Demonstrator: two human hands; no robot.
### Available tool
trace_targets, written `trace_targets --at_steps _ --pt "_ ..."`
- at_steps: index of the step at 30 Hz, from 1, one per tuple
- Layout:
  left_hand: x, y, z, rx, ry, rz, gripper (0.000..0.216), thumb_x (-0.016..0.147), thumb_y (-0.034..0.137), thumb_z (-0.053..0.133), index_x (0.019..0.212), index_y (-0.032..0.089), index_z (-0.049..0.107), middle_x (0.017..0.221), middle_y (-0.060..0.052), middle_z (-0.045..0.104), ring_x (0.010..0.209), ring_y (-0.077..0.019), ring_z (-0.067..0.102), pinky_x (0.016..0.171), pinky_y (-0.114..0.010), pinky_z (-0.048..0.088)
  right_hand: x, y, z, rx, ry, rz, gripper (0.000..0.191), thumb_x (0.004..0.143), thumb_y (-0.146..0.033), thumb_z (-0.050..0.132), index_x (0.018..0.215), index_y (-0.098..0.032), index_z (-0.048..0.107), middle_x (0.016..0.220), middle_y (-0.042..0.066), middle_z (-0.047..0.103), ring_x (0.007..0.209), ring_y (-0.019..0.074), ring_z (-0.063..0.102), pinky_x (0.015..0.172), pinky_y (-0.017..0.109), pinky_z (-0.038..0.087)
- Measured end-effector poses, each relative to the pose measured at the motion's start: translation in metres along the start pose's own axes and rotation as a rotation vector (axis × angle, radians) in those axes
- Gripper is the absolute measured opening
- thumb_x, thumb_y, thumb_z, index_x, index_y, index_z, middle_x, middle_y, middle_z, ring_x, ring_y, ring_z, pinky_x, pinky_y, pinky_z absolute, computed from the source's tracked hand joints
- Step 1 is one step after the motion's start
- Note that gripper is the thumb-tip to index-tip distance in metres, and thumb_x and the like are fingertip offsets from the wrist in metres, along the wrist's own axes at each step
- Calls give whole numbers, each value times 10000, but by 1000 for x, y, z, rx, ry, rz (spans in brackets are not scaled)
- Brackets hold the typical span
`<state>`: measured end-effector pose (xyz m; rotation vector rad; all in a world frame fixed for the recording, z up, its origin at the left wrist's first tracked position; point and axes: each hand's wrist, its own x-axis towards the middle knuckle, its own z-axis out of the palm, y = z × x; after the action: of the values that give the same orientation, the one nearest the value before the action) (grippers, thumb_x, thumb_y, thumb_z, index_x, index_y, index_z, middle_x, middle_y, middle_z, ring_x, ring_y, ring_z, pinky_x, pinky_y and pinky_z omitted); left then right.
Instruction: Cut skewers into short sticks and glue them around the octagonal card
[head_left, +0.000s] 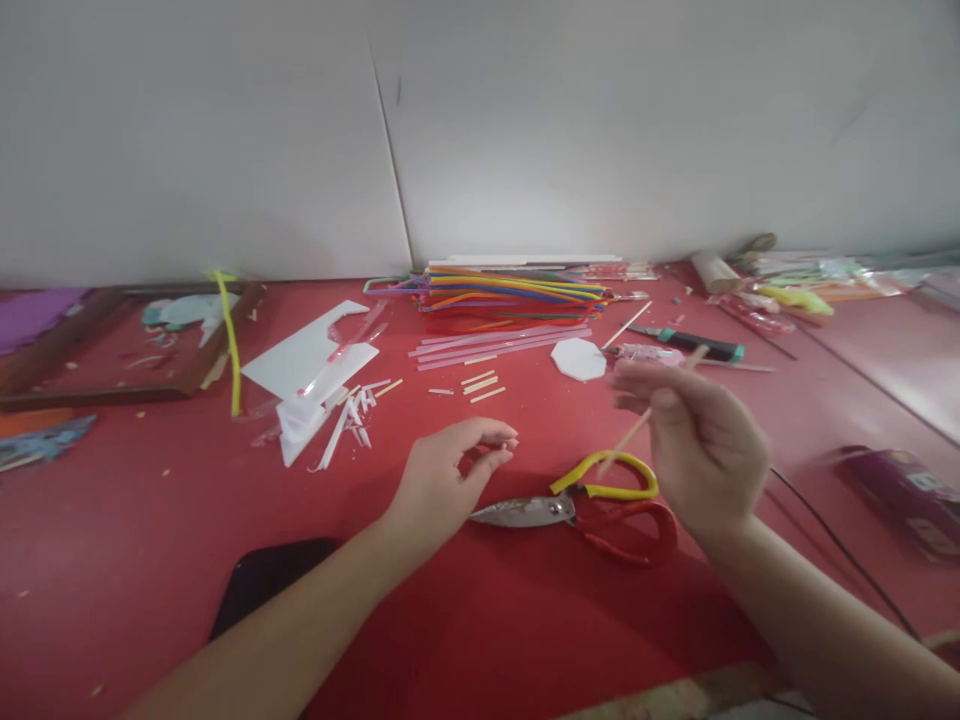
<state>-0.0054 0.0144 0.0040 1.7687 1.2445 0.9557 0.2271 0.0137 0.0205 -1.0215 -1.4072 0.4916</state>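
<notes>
In the head view, a thin wooden stick (630, 438) pinched between thumb and fingers of the right hand (709, 460), slanting in front of the yellow handle (622, 492) of the scissors (532, 512). Left hand (439, 475) near the middle, thumb and fingertips curled almost together; impossible to tell whether around something tiny. Already on the surface (465, 640), beyond the left hand: short stick pieces (481, 385) laid roughly side by side; farther right, a white octagon (579, 359), apparently fully cut out. Seemingly left long: the held stick. Scissors lying between the hands, blades pointing left. For moving, open room on the near side of the scissors. Bounded at near left by a dark flat object (262, 575), partly hidden by the left forearm (300, 620); at right by a cable (840, 560); at the far side by coloured pipe cleaners (517, 297) before a pale wall (570, 130).
</notes>
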Motion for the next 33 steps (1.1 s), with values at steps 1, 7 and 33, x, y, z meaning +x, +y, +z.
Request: trace_targets --at_steps 1,7,33 --pt "0 -1 0 6 -7 4 121 857 217 628 961 244 683 932 0 758 872 -156 713 739 -262 569 1 1 2 111 2 102 210 975 -300 460 1103 -268 625 1150 73 699 1065 233 677 814 414 600" --pt "3 -3 -3 71 -33 32 106 824 157 644 893 229 679 869 15 757 819 -153 714 716 -249 558 1 19 19 305 -158 478 227 881 -395 612 982 -192 621 1003 97 743 900 227 723 699 356 606" --pt "4 -2 -3 121 -54 54 136 812 102 645 850 232 658 841 41 721 786 -129 677 708 -216 509 -14 14 48 -315 -666 -20 235 821 -45 575 858 -220 729 863 10 755 798 153 704 756 234 523"
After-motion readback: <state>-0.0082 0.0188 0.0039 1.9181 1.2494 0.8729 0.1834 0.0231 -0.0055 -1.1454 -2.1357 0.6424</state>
